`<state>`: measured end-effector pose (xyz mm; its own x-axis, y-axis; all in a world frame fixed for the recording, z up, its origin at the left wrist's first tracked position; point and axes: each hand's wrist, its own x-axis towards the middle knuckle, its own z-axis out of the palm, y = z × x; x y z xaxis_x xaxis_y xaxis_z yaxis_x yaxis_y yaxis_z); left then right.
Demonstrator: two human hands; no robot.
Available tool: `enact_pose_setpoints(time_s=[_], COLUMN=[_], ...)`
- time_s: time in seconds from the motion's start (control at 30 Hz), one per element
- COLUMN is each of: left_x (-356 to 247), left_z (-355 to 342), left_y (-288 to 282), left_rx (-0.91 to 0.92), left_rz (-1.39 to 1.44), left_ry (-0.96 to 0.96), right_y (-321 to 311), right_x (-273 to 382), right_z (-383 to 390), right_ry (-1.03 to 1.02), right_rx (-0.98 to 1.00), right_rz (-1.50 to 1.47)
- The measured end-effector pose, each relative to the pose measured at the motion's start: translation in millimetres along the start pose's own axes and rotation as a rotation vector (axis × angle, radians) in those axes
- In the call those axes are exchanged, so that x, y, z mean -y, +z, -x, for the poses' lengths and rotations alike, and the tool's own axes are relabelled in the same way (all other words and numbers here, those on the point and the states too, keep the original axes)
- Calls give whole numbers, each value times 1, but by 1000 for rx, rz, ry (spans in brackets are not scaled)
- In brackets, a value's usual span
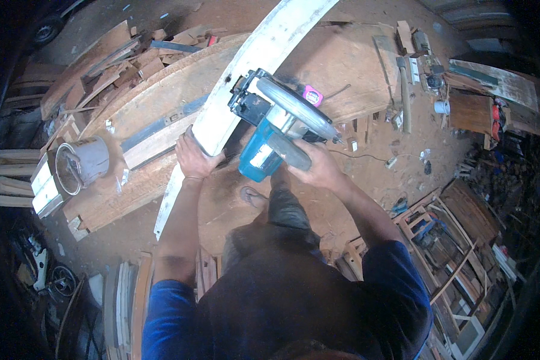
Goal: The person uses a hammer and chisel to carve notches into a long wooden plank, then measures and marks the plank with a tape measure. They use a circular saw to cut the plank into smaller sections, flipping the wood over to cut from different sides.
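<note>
A teal circular saw (261, 150) with a round metal blade guard (295, 103) rests on a long whitish plank (270, 45), which slants up and away to the right. My right hand (318, 166) is closed around the saw's dark rear handle. On the near part of the plank, my left hand (196, 157) grips its edge, to the left of the saw. A narrow white strip (170, 201) shows below that hand, beside my left forearm. The blade's contact with the wood is hidden by the saw body.
A wide wooden workbench (336, 66) lies under the plank, with a pink tape measure (312, 96) right of the saw. A dirty white bucket (83, 163) stands at left. Scrap wood (117, 72) is piled beyond it. A cord (360, 157) trails rightward toward wooden frames (450, 258).
</note>
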<state>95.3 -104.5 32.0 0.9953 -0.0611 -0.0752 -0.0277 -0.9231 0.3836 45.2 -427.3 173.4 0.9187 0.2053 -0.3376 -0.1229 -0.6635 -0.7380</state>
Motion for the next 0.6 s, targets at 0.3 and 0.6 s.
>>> enact_pose_setpoints(time_s=[0.3, 0.6], left_x=[-4, 0], left_z=[0, -1], left_y=[1, 4], left_rx=[6, -19], left_rz=[57, 50], left_ry=[-2, 24], right_y=[5, 4], right_x=[-12, -8], right_z=[2, 2], right_ry=[-109, -126], right_rx=[-86, -93], right_rz=[35, 37])
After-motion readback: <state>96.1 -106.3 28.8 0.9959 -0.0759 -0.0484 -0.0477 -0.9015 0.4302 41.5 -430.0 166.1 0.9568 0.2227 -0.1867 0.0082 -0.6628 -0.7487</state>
